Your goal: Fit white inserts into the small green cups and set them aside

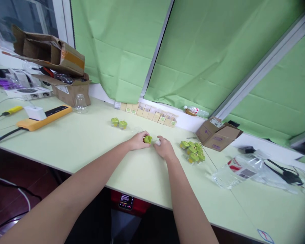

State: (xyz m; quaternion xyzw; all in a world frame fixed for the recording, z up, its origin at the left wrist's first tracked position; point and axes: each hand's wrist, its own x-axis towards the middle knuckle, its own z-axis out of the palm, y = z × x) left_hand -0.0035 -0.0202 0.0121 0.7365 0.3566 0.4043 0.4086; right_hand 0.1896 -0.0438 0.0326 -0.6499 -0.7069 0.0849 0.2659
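Note:
My left hand (138,140) is closed on a small green cap-like piece (147,139) resting just above the pale green table (86,142). My right hand (164,147) is curled beside it, fingers pinched on a small whitish piece (158,142) that I cannot make out. The two hands are almost touching. To the right lies a pile of several more green pieces (193,151). Two finished-looking green pieces (119,123) stand further back on the left.
A row of small cream boxes (148,113) lines the window ledge. A brown carton (217,134) sits right of it, clear plastic bags (240,171) beyond. At left are a yellow power strip (44,118), a glass jar (80,103), a screwdriver (8,112) and stacked cardboard boxes (53,57).

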